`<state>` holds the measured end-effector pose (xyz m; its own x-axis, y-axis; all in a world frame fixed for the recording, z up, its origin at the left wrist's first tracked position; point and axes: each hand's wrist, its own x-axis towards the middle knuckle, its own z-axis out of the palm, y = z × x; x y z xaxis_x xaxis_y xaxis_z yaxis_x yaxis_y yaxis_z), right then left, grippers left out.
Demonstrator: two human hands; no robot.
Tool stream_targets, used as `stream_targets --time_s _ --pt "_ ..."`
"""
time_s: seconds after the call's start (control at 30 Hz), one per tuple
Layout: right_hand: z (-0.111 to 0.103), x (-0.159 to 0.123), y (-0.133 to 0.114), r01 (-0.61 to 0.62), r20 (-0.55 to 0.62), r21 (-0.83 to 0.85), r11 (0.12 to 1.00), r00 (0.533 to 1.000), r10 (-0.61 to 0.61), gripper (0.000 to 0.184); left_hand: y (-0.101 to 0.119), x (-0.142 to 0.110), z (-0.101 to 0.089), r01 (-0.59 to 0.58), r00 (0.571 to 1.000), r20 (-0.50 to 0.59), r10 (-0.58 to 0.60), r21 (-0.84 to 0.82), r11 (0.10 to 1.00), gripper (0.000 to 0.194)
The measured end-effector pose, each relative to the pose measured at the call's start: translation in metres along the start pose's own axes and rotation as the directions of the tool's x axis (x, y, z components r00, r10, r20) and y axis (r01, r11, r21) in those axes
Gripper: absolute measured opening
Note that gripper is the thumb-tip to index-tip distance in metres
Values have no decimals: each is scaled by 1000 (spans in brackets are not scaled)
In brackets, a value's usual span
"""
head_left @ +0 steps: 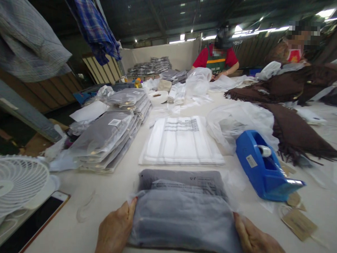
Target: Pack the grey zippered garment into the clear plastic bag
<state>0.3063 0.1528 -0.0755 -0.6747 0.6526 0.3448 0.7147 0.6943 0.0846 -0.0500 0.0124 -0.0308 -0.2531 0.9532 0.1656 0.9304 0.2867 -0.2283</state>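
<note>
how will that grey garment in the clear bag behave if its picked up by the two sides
The bagged grey garment would probably sag in the middle: it is soft folded cloth, with the left hand and right hand only at its edges. The glossy plastic looks slippery. It seems light for its size, and unlikely to roll, lying flat.

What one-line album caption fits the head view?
Both hands, left hand and right hand, hold a bagged grey garment beside a blue tape dispenser.
</note>
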Motion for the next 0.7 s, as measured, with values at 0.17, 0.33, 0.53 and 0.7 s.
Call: stream_targets --time_s 0.17,0.33,0.53,0.7 --pt "5 1 -5 -171 169 50 984 972 160 42 9 2 -5 291 947 -151 -283 29 956 25" --pt "7 -1 -9 -145 171 -10 989 975 145 38 29 7 -11 -47 821 -570 10 -50 998 50" --pt "-1 4 -8 -273 209 134 952 947 242 35 63 45 -28 -675 686 -325 651 52 736 54" --pt "-3 3 -12 -495 160 315 810 869 469 25 58 55 -13 -690 661 -344 667 71 721 57"
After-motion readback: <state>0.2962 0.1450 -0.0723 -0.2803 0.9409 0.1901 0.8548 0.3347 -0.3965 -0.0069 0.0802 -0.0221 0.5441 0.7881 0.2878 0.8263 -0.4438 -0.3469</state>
